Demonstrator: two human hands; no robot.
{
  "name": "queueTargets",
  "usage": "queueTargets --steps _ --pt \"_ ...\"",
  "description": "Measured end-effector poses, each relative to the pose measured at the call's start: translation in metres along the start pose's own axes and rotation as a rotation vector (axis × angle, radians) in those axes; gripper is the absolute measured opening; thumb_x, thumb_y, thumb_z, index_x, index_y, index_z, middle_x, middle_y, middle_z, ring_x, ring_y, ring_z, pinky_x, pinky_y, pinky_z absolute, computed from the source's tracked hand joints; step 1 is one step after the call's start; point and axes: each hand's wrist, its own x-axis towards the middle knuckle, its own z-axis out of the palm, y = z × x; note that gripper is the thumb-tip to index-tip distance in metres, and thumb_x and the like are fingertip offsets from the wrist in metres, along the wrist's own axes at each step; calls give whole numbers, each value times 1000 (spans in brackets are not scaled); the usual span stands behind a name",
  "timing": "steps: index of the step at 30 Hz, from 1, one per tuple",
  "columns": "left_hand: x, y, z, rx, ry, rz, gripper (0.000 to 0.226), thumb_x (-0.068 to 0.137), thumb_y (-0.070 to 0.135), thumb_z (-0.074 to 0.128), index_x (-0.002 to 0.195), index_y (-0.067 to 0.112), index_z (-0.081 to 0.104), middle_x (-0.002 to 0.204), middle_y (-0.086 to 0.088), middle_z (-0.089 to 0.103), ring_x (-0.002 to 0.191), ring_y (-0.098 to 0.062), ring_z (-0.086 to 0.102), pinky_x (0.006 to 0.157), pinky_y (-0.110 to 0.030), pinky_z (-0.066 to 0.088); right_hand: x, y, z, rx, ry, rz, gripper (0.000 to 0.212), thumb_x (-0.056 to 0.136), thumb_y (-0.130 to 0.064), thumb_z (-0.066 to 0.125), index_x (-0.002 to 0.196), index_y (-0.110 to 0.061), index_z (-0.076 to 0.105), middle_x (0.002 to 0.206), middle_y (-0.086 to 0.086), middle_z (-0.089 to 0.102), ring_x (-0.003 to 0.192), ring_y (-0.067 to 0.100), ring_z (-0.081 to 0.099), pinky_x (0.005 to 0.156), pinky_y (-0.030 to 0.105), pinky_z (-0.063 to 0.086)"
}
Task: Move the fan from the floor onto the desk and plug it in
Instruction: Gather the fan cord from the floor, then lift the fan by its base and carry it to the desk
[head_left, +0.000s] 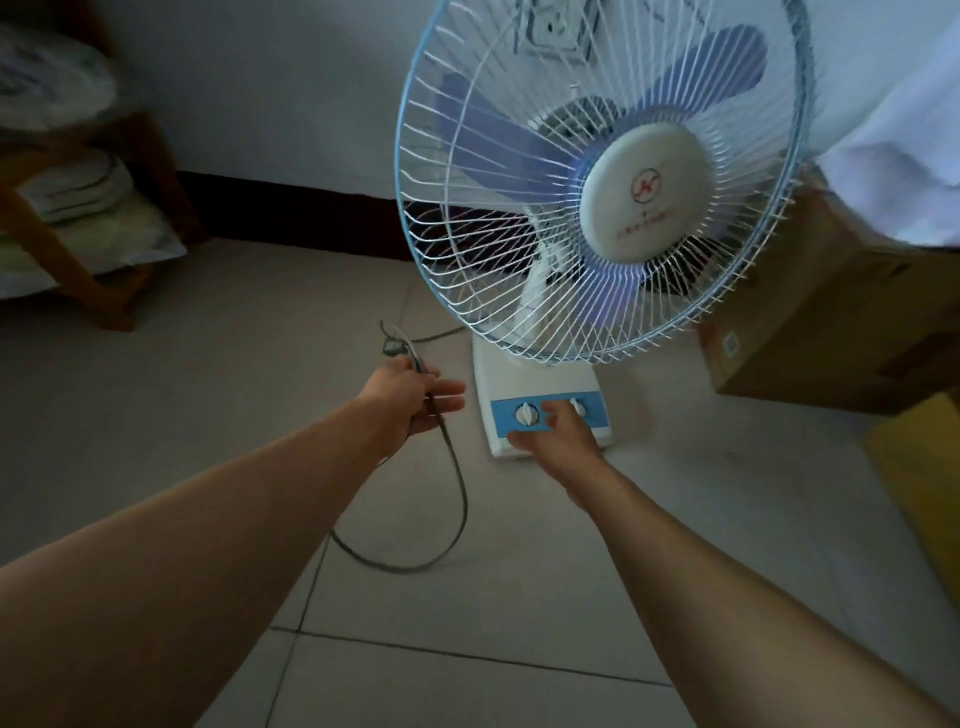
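Note:
A white table fan (597, 182) with blue blades and a wire cage stands upright on the tiled floor. Its white base (519, 379) carries a blue panel with two knobs. My left hand (410, 400) holds the fan's dark cord (457, 499) just below the plug (395, 343), and the cord hangs in a loop down to the floor. My right hand (556, 436) rests on the front edge of the base, fingers over the blue panel between the knobs. No desk is in view.
A cardboard box (831, 322) stands right of the fan, with a yellow object (924, 467) in front of it. A wooden shelf (78, 249) holding folded bedding is at the left. White cloth (904, 130) hangs at top right. A wall socket (556, 26) shows behind the cage.

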Motion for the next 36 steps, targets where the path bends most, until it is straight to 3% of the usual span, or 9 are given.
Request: queueTargets --steps 2,8,13,21,24,26,31,34,36 --pt "2 0 17 1 55 -13 23 96 1 35 78 13 43 72 -7 59 47 -13 60 59 -29 45 9 5 -11 -10 1 19 69 74 -28 75 133 -13 42 136 11 47 126 29 46 105 42 39" --pt "10 -12 56 37 165 -66 6 95 10 46 91 9 51 68 -4 50 55 -12 43 54 -26 45 38 19 -39 -62 70 7 68 73 -41 74 129 -13 46 131 11 50 121 30 46 103 42 40" --pt "31 -34 75 14 191 -76 4 92 14 54 95 11 52 65 -3 46 53 -12 40 50 -24 40 60 35 -42 -136 108 -9 85 74 -51 69 141 -12 32 142 14 38 132 33 32 109 42 30" --pt "89 -63 80 107 221 15 39 85 15 64 121 10 50 91 -11 54 54 -13 41 45 -24 33 101 49 -36 -142 117 22 98 73 -55 68 147 -15 18 149 13 30 137 33 27 107 41 31" --pt "109 -73 79 129 281 28 55 77 25 73 123 13 47 117 -16 58 90 -28 63 74 -39 53 109 53 -31 -146 130 22 100 72 -56 68 147 -16 17 148 12 30 137 32 27 106 42 33" --pt "119 -77 80 156 314 11 64 72 33 77 124 13 47 123 -15 57 114 -36 58 93 -46 49 113 55 -27 -158 147 38 101 71 -58 68 147 -17 16 147 12 32 136 32 29 105 43 33" --pt "135 -83 84 293 326 47 41 65 45 79 83 16 55 111 -12 66 87 -25 61 80 -34 53 112 51 -17 -230 172 119 105 70 -64 65 148 -22 9 146 14 29 134 33 28 103 44 34" --pt "141 -79 80 441 372 42 65 66 54 73 108 6 61 115 -14 64 100 -29 63 87 -37 54 110 47 -5 -252 187 151 106 69 -65 64 148 -21 8 146 14 28 133 33 28 101 45 35" --pt "146 -76 76 475 385 51 67 67 56 71 109 5 62 113 -15 65 101 -32 63 88 -37 54 111 45 0 -215 217 171 103 69 -64 64 146 -19 13 144 15 30 132 33 29 101 44 35"
